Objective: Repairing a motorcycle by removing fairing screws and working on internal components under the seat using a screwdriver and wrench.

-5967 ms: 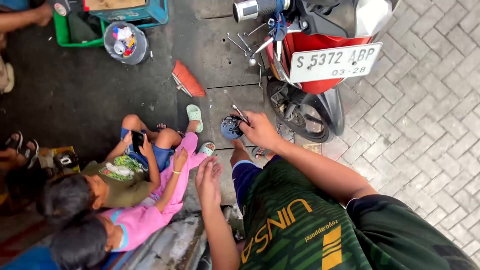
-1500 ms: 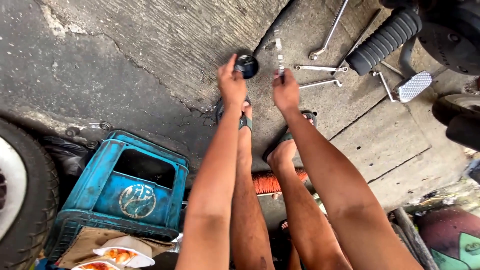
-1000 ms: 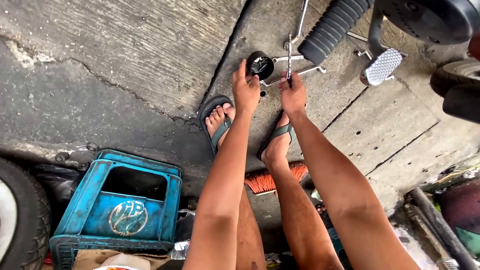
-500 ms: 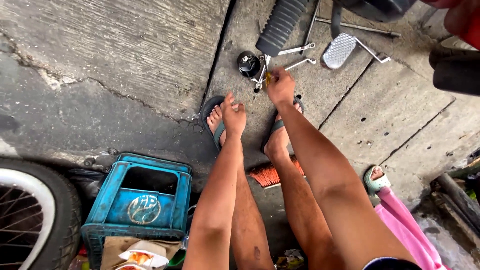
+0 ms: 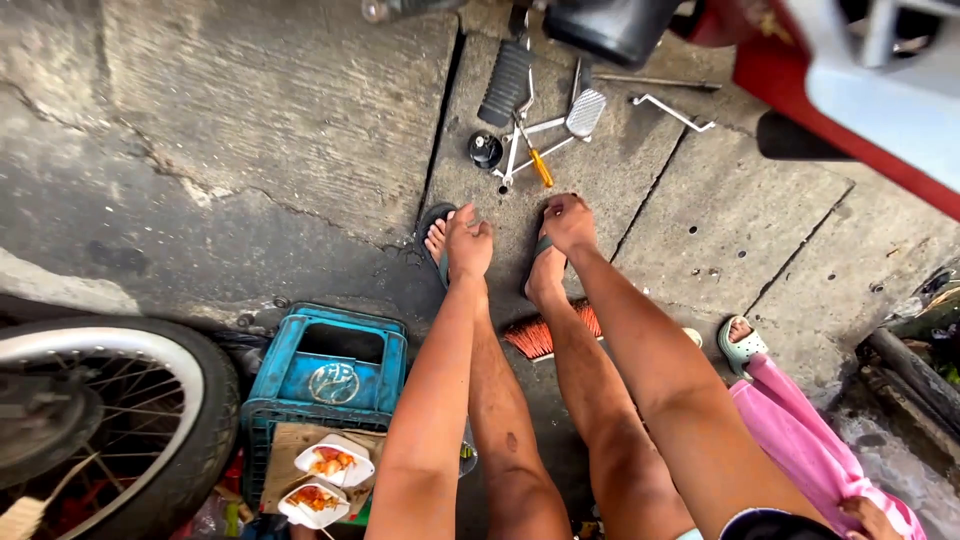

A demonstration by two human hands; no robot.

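My left hand (image 5: 468,243) rests above my left foot in a dark sandal (image 5: 433,232), fingers loosely curled with nothing in them. My right hand (image 5: 568,220) hovers over my right foot, knuckles bent, nothing visible in its grasp. Just beyond my hands lie a yellow-handled screwdriver (image 5: 541,168), several thin metal wrenches (image 5: 520,140) and a small black round cap (image 5: 486,150) on the concrete. A black rubber footrest (image 5: 505,82) and a metal pedal (image 5: 586,112) of the motorcycle stand behind them.
A blue plastic crate (image 5: 335,368) sits at my left leg, with two white food trays (image 5: 325,478) in front of it. A bicycle wheel (image 5: 120,420) fills the lower left. An orange brush (image 5: 545,335) lies under my legs. Another person's pink-clad leg and green sandal (image 5: 742,343) are at right.
My right hand has drawn back from the tools and now has nothing in it; the screwdriver lies on the ground. My left hand left the black cap earlier and hangs near my foot.
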